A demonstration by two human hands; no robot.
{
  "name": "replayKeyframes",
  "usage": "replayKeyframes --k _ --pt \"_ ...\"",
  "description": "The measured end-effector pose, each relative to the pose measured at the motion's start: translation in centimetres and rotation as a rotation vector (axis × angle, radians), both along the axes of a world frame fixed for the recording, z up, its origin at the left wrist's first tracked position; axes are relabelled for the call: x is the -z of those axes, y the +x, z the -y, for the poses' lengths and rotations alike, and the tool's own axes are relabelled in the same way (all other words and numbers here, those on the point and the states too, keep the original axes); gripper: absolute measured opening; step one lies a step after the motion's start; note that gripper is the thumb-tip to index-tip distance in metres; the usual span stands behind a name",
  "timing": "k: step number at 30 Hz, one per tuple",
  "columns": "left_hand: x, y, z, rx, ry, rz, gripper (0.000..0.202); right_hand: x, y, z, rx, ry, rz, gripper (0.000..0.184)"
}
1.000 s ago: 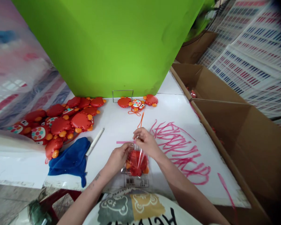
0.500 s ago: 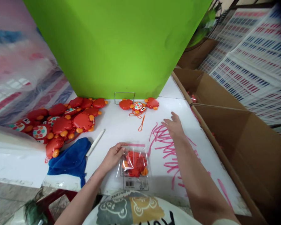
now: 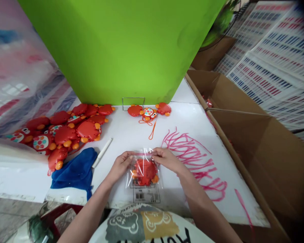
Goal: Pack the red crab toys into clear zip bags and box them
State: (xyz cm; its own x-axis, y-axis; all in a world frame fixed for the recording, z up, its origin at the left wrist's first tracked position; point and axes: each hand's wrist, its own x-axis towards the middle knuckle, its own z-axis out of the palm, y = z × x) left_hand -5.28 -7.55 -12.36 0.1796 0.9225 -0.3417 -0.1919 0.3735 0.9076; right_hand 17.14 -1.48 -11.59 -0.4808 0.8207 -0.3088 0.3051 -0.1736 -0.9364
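Note:
Before me on the white table lies a clear plastic bag with a red crab-shaped toy inside, orange knobs at its sides. A printed barcode panel shows on the bag's lower part. Across its top edge runs a pink strip. My left hand pinches the bag's upper left corner, fingers closed. At the upper right corner, by the end of the pink strip, my right hand is closed in a pinch. Both hands rest close to the table.
Several red toys are piled at left, beside a blue cloth and a white pen-like stick. Other toys lie before a green panel. Pink strips are scattered at right, next to a cardboard box.
My right hand has come from above the pink strips, leftward and down, to the bag's upper right corner. My left hand stays at the upper left corner.

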Motion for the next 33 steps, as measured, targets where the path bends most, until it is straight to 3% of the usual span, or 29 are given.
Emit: replayKeyframes --k 8,13,16,20,23,26,29,31,33 --pt "0.4 -0.9 -0.4 -0.096 -0.107 0.154 0.057 0.6 1.0 -0.6 0.143 -0.004 -0.204 0.029" --pt "0.5 -1.1 -0.4 -0.086 -0.082 0.092 0.02 1.0 1.5 -0.5 0.179 -0.015 -0.161 0.013" --pt "0.2 -1.1 -0.4 -0.104 -0.05 0.097 0.008 0.7 1.5 -0.6 0.154 -0.026 -0.152 0.015" --pt "-0.3 -1.0 -0.3 -0.138 0.007 0.055 0.024 0.0 0.9 -0.6 0.078 0.003 -0.148 0.016" --pt "-0.4 -0.5 -0.3 -0.154 0.013 0.005 0.034 -0.3 0.3 -0.5 0.122 0.083 -0.187 0.015" --pt "-0.3 0.0 -0.3 -0.123 -0.042 -0.078 0.037 -1.0 1.0 -0.9 0.207 0.145 -0.179 0.019" --pt "-0.2 0.3 -0.3 -0.099 -0.055 -0.2 0.042 -2.6 3.6 -1.6 0.314 0.237 -0.085 0.019" --pt "-0.2 0.3 -0.3 -0.081 -0.044 -0.24 0.042 -4.1 6.1 -1.9 0.492 0.392 -0.007 0.019" --pt "-0.2 0.3 -0.2 -0.06 -0.033 -0.277 0.042 -5.8 8.4 -2.2 0.792 0.651 0.102 0.018"
